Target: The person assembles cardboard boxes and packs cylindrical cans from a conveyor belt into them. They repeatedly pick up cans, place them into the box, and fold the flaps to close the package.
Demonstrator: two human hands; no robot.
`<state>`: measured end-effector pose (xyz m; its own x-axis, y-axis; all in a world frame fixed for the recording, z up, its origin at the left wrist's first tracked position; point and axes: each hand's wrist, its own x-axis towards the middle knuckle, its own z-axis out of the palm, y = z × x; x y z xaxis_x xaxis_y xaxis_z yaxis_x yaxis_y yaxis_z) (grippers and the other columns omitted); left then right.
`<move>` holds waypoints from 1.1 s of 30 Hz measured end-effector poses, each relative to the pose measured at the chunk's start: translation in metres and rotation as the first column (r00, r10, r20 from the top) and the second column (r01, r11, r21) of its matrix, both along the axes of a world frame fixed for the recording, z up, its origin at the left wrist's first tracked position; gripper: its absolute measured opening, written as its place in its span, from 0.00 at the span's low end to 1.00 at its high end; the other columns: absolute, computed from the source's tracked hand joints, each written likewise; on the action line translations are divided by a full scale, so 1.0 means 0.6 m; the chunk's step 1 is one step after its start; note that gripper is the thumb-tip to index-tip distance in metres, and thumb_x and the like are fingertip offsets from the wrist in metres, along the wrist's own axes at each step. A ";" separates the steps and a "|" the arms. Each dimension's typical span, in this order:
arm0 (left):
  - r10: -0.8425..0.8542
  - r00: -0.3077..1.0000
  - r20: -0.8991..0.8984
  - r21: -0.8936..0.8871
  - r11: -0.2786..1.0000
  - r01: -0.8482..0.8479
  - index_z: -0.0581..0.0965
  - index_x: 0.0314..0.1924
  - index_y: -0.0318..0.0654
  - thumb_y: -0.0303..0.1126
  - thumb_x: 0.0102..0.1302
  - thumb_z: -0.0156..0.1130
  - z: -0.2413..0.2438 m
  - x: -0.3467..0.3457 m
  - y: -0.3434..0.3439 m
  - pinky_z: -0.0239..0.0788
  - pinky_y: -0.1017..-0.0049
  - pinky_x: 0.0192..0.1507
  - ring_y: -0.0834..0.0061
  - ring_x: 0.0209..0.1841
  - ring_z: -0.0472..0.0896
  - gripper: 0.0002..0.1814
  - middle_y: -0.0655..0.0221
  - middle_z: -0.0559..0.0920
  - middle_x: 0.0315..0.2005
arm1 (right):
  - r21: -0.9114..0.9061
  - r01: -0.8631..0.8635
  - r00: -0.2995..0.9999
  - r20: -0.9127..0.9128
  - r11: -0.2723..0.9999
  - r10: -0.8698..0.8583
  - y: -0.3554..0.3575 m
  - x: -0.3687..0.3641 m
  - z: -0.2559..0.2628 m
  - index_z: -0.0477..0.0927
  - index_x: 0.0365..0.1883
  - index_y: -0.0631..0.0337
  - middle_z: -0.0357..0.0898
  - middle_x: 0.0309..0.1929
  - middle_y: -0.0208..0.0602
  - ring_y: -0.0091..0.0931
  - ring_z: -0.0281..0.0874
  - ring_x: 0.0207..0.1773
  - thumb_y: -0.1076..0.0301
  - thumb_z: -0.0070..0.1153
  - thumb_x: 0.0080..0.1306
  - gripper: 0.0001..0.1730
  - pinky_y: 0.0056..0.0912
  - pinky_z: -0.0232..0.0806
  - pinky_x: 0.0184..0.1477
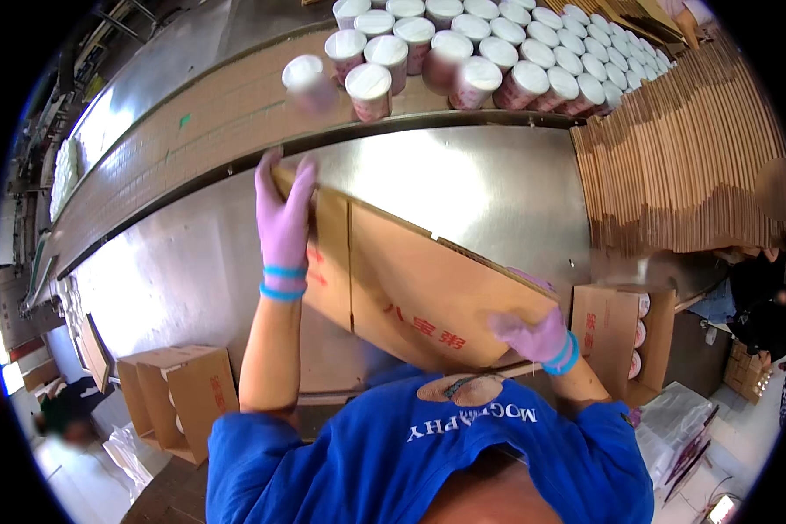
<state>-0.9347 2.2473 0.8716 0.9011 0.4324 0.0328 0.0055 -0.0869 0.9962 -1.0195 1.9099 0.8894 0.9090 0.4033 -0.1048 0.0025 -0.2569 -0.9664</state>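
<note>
A folded cardboard carton [426, 275] with red printing is held tilted between my two hands, close to my chest. My left hand [285, 206], in a lilac glove with blue cuff bands, grips the carton's upper left corner. At the carton's lower right end, my right hand [537, 331] in a matching glove holds the edge, slightly blurred. Beneath the carton lies a shiny metal worktable [170, 242].
Many lidded paper cups [369, 88] stand on a slatted conveyor [223, 111] beyond the table. Flat cartons [681, 157] are stacked at right. Open cartons holding cups flank me at left [216, 393] and right [602, 327]. Other people [760, 308] are at the far right and left.
</note>
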 end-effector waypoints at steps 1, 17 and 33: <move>-0.040 0.999 0.008 0.045 0.998 0.039 0.60 0.68 0.26 0.34 0.68 0.66 0.021 0.012 -0.011 0.73 0.76 0.52 0.75 0.49 0.78 0.36 0.61 0.75 0.50 | 0.077 0.029 0.999 0.010 0.997 -0.030 0.010 -0.007 0.035 0.68 0.67 0.71 0.80 0.54 0.47 0.27 0.78 0.56 0.59 0.72 0.59 0.43 0.34 0.70 0.60; -0.506 0.830 0.235 -0.078 0.841 0.535 0.73 0.42 0.31 0.30 0.66 0.58 -0.039 -0.085 -0.082 0.67 0.73 0.51 0.76 0.42 0.74 0.09 0.64 0.77 0.38 | 0.059 0.537 0.749 0.425 0.842 -0.508 0.044 -0.021 -0.065 0.69 0.63 0.65 0.66 0.64 0.51 0.39 0.65 0.66 0.57 0.72 0.54 0.42 0.40 0.56 0.70; -0.912 0.319 -0.258 0.619 0.098 0.779 0.79 0.50 0.44 0.45 0.49 0.73 -0.035 -0.180 0.093 0.71 0.57 0.59 0.52 0.56 0.75 0.28 0.60 0.78 0.50 | -0.556 -0.482 0.876 -0.299 0.677 0.378 0.023 0.124 0.042 0.69 0.66 0.58 0.77 0.57 0.51 0.47 0.76 0.58 0.54 0.67 0.58 0.39 0.47 0.67 0.63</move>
<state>-1.0426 2.3032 0.8506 0.6068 -0.7925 0.0600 -0.6036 -0.4104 0.6835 -0.9451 1.9235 0.9148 0.6029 0.5502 -0.5778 0.1333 -0.7835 -0.6070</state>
